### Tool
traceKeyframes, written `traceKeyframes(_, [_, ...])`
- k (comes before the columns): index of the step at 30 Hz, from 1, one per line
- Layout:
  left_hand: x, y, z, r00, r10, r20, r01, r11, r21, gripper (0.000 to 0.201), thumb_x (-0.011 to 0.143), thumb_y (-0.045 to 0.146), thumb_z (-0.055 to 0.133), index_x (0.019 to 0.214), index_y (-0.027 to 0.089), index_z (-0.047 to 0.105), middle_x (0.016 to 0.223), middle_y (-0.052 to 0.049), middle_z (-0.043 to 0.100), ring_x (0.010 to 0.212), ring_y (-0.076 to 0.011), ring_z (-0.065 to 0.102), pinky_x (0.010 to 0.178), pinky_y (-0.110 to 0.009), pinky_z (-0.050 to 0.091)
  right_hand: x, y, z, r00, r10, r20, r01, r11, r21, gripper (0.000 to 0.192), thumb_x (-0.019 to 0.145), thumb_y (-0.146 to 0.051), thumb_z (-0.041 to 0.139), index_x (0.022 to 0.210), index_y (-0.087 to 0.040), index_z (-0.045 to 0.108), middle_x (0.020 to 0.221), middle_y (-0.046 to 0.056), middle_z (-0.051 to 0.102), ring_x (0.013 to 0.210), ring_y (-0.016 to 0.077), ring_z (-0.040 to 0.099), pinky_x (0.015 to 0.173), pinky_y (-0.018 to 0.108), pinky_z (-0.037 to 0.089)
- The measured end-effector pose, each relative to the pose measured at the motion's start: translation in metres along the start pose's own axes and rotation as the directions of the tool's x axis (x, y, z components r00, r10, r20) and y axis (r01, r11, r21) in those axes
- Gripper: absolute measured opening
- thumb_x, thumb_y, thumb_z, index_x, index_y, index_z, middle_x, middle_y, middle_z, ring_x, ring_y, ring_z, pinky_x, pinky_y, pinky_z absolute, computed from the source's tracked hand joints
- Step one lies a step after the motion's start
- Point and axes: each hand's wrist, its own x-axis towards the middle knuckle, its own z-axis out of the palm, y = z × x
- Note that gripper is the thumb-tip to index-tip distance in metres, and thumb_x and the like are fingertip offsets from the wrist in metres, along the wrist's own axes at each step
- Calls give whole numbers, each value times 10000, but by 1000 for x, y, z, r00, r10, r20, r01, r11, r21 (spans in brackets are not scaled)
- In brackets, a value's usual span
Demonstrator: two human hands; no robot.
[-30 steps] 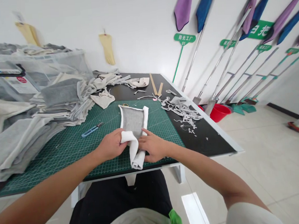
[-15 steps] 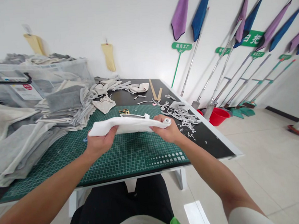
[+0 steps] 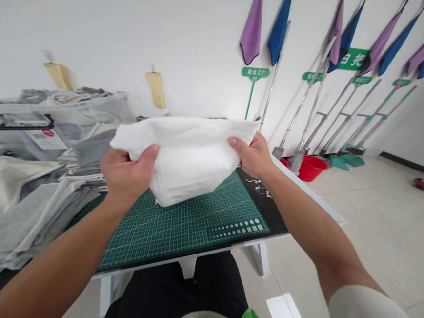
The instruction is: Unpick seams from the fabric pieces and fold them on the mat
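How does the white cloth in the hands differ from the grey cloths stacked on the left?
The white cloth is held up off the cutting mat by the left hand and right hand; the grey cloths lie piled on the table. It is bright white and bunched; they are grey and flat. Both are fabric.

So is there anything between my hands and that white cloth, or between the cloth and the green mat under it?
Nothing visible. The left hand and right hand both grip the white cloth directly at its two ends. It hangs in the air above the green cutting mat, and the mat below it shows bare.
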Motion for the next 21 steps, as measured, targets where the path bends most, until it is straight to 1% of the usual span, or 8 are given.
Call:
traceKeyframes(3, [11, 16, 1, 992, 109, -65, -108, 994, 25, 219, 716, 340, 714, 828, 157, 671, 846, -10, 697, 793, -164, 635, 765, -316, 530, 16, -13, 1, 996, -68, -59, 68, 998, -2, 393, 763, -496, 668, 1039, -228, 587, 999, 33, 671, 960, 200, 637, 824, 381, 545])
traceKeyframes(7, [25, 35, 4, 993, 106, -51, -105, 994, 29, 211, 724, 354, 695, 816, 165, 673, 835, 20, 708, 764, -153, 642, 694, -290, 534, 34, -31, -1, 987, -127, -99, 126, 992, -10, 402, 732, -527, 679, 988, -230, 588, 962, 12, 661, 935, 194, 638, 783, 370, 547])
traceKeyframes(9, [32, 39, 5, 993, 112, -31, -112, 993, 25, 193, 726, 339, 684, 827, 174, 675, 849, 36, 707, 781, -155, 643, 700, -293, 535, 42, -35, -2, 988, -126, -93, 126, 992, -13, 400, 708, -521, 699, 954, -223, 597, 941, 8, 658, 922, 195, 640, 764, 366, 548])
traceKeyframes(11, [41, 37, 7, 995, 100, -1, -100, 995, 10, 197, 739, 324, 663, 866, 173, 680, 883, 37, 702, 800, -153, 642, 714, -297, 532, 51, -33, -5, 991, -106, -79, 106, 994, -12, 404, 687, -513, 717, 933, -214, 604, 914, 6, 658, 905, 193, 642, 750, 360, 547])
traceKeyframes(14, [57, 23, 17, 999, 28, 33, -29, 1000, 7, 213, 741, 314, 646, 877, 153, 677, 862, 8, 689, 767, -154, 639, 674, -294, 528, 69, -19, -11, 997, -62, -48, 62, 998, -4, 407, 675, -495, 730, 922, -196, 608, 856, 7, 659, 849, 183, 647, 724, 344, 547])
traceKeyframes(16, [66, 10, 26, 996, -62, 59, 61, 998, 21, 197, 710, 297, 658, 834, 144, 673, 787, -15, 678, 701, -161, 634, 605, -284, 519, 82, -4, -14, 999, -24, -33, 23, 1000, -13, 390, 676, -467, 735, 904, -178, 606, 808, 11, 655, 787, 177, 647, 688, 330, 547])
traceKeyframes(19, [75, -8, 35, 970, -214, 114, 206, 975, 80, 177, 669, 273, 656, 785, 141, 670, 721, -41, 665, 639, -176, 622, 533, -274, 496, 96, 14, -15, 997, 31, -66, -36, 997, -72, 332, 696, -418, 723, 836, -146, 593, 748, 16, 640, 699, 164, 636, 628, 310, 545])
traceKeyframes(21, [75, -13, 36, 942, -294, 159, 279, 954, 112, 203, 658, 277, 652, 806, 140, 674, 755, -56, 675, 659, -187, 627, 541, -279, 502, 97, 17, -14, 996, 43, -73, -51, 992, -114, 310, 728, -411, 694, 812, -136, 579, 735, 12, 634, 680, 157, 633, 623, 307, 545])
